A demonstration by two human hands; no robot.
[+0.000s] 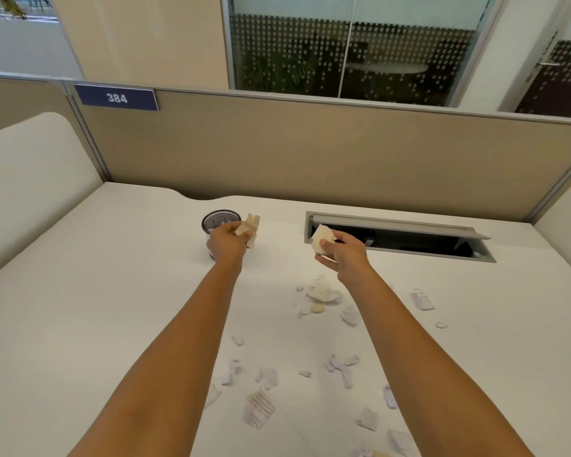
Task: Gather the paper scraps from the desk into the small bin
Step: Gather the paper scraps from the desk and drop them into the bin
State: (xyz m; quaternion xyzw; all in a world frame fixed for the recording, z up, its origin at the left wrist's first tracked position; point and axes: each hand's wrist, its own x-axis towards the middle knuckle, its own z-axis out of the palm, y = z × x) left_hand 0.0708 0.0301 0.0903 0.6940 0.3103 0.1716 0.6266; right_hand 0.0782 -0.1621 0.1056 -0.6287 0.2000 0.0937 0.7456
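A small black mesh bin stands on the white desk toward the back. My left hand is right in front of the bin, shut on a bunch of paper scraps that sticks up beside the rim. My right hand hovers further right, shut on a crumpled paper scrap. Several loose scraps lie on the desk: a crumpled heap under my right hand, lined pieces near the front, and one strip to the right.
An open grey cable hatch is set into the desk right of my right hand. A beige partition with a blue "384" sign closes the back. A cream side panel bounds the left.
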